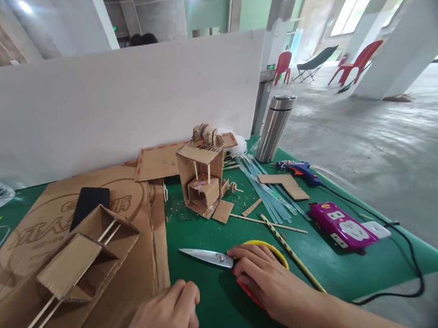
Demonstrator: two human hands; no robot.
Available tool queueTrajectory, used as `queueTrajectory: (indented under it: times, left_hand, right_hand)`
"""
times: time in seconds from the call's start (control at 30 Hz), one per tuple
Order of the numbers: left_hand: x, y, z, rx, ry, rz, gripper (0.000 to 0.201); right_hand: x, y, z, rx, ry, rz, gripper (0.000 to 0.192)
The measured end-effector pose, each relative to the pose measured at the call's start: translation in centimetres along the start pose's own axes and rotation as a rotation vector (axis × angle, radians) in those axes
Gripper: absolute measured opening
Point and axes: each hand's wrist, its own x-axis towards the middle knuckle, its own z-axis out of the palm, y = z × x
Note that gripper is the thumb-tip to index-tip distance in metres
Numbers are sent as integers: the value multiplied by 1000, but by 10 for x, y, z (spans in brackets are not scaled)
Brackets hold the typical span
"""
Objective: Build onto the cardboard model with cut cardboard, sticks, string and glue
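yellow-red scissors [229,261] on green table [332,272].

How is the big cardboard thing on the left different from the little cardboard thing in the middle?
The cardboard model on the left lies low and tilted on a flat cardboard sheet; the small cardboard model in the middle stands upright on the green mat. The left one looks larger and has long sticks poking out towards the camera; the middle one has short upright sticks inside. Both are brown cardboard with thin wooden sticks.
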Motion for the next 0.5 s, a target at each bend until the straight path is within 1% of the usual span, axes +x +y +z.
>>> queueTrajectory:
  times: [0.07, 0.13, 0.2, 0.27, 0.37, 0.43, 0.5]
  left_hand:
    - [12, -3, 3, 39, -113, -49, 46]
    - [21, -5, 5, 47, -208, -100, 49]
    - [28, -5, 5, 29, -256, -143, 40]
    - [36, -4, 2, 16, -240, -172, 31]
    - [50, -3, -1, -10, -167, -178, 23]
    - [59, -3, -1, -44, -125, -171, 20]
    - [68, -5, 1, -86, -86, -168, 18]
  right_hand:
    - [-3, 5, -7, 84, 72, 3, 22]
    - [-5, 16, -18, 128, 184, 86, 21]
    - [-3, 32, -34, 108, 281, 230, 18]
    - [2, 51, -49, 58, 312, 314, 18]
    - [16, 81, -62, -86, 248, 316, 27]
    - [27, 99, -65, -237, 169, 305, 35]
    - [37, 114, -64, -341, 81, 264, 38]
